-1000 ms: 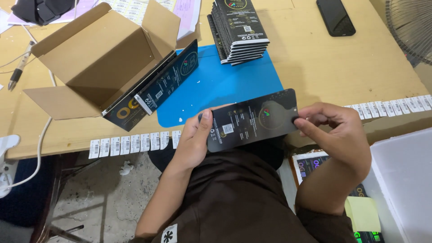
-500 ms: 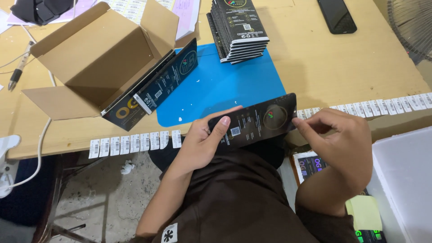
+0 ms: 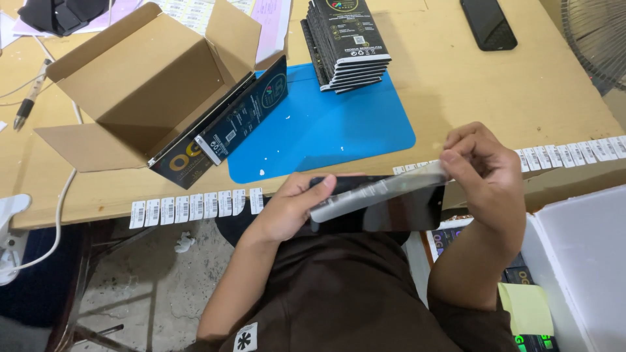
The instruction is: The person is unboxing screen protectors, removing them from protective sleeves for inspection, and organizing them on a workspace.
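I hold a flat black retail box over my lap, just below the table's front edge. My left hand grips its left end with the thumb on top. My right hand pinches its right end. The box is tipped so its thin light edge faces the camera. A stack of the same black boxes stands at the back of the blue mat. An open cardboard carton sits at the left with two black boxes leaning against it.
Strips of small barcode labels hang along the table's front edge, left and right. A dark phone lies at the back right and a fan beside it. A white bin with more boxes stands at my right. A pen lies far left.
The black box has turned from lying face up to standing on edge. My right hand has risen and moved to its upper right end; my left hand keeps its hold.
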